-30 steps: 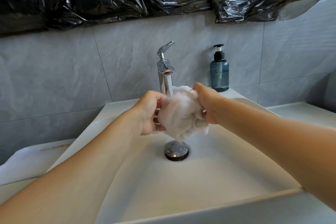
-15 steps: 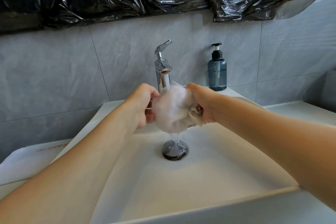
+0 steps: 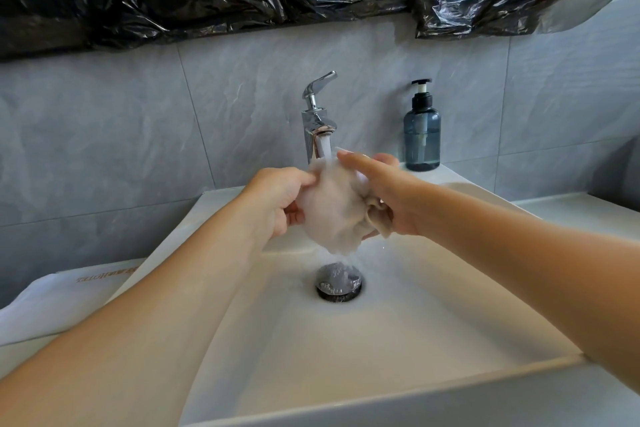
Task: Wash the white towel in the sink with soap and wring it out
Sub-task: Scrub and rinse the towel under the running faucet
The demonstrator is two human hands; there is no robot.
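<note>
the white towel (image 3: pixel 334 215) hung bunched under the running faucet (image 3: pixel 318 125), over the sink (image 3: pixel 381 340) drain. left hand (image 3: pixel 280 201) fingers pinched it; right hand (image 3: pixel 388 198) cupped it, forefinger straight. rinsing probably wanted steady squeezing and turning under the stream.
</note>
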